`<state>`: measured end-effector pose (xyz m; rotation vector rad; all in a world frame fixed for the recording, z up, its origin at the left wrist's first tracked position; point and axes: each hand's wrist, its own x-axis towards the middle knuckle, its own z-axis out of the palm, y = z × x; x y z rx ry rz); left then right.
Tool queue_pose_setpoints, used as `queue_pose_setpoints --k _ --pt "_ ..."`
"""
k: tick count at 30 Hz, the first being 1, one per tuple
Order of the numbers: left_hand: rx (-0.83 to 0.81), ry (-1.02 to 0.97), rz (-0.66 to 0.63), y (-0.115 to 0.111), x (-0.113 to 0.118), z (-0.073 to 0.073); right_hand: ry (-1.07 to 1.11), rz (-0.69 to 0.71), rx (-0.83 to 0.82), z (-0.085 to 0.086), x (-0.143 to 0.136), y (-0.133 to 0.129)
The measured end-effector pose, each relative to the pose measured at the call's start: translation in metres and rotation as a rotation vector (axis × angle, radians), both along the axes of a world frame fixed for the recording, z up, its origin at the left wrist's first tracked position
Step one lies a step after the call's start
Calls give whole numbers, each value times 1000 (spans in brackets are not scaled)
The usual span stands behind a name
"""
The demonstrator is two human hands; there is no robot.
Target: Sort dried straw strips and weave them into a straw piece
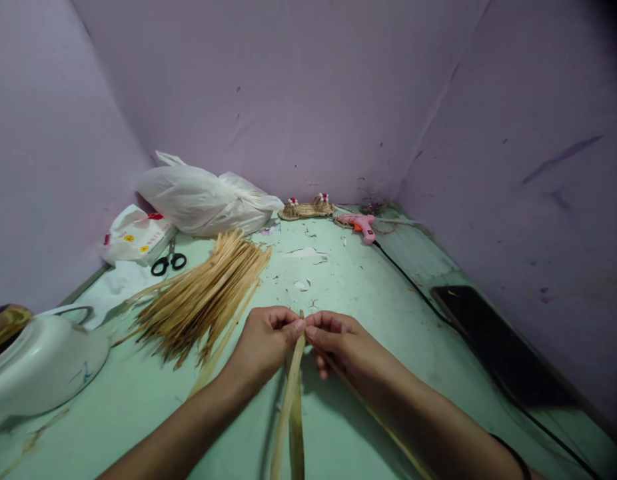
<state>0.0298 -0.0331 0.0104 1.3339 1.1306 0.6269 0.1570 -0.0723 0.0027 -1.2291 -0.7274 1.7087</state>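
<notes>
Several long, flat strips of dried plant fibre (290, 400) meet at their top ends between my two hands. My left hand (268, 337) pinches the joined ends between thumb and finger. Right beside it, my right hand (341, 340) is closed on another strip, which runs down under my right forearm. Two strips hang toward me in the middle, and one more emerges past my left wrist. Left of my left hand lies a loose bundle of dried fibre strips (203, 300). How the ends are joined is hidden by my fingertips.
A pink glue gun (361, 225) with a black cord rests at the back right, near a dark phone-like slab (493, 347). Woven slippers (306, 210) stand by the wall. A white plastic bag (208, 200), black-handled scissors (168, 262) and a white bowl (53, 363) are on the left.
</notes>
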Motion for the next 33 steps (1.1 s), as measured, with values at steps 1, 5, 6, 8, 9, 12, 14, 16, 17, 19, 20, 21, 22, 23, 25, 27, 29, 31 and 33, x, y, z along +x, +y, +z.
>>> queue_pose_setpoints --k 1,5,6,8,9,12,14,16,17,19,20,21,22,23,25,27,29,31,33 --pt "35 24 -15 0 0 2 -42 5 -4 0 1 0" --pt "58 95 -111 2 -2 9 -213 38 -13 0 6 2" --pt "52 108 -137 3 -3 10 -242 36 -9 0 7 3" --pt "46 128 -179 4 -5 11 -270 20 15 -1 8 4" --pt "43 133 -196 4 -6 11 -278 3 32 -1 7 4" --pt "34 149 -211 5 -8 12 -326 -40 89 0 4 4" --pt "26 182 -178 5 -8 14 -370 -38 121 0 3 3" --pt "44 210 -136 5 -7 15 -417 -7 141 -1 2 2" --pt "64 213 -119 5 -6 15 -439 9 150 -2 2 2" --pt "65 177 -111 4 -6 14 -458 25 160 -4 3 2" --pt "27 141 -115 3 -5 14 -446 22 169 -5 3 3" --pt "-32 102 -121 3 -5 13 -423 9 184 -6 3 3" --pt "-98 64 -125 3 -5 13 -397 -14 199 -6 3 3" --pt "-156 32 -128 2 -5 12 -373 -36 208 -7 2 3" --pt "-201 -4 -109 3 -4 11 -339 -53 199 -8 1 3" --pt "-187 3 -83 4 -4 11 -312 -29 160 -9 0 3" --pt "-161 46 -66 5 -4 12 -281 1 142 -9 0 3" --pt "-133 96 -79 6 -4 13 -265 12 147 -8 1 2" --pt "-107 123 -100 6 -5 14 -267 21 150 -6 2 3"
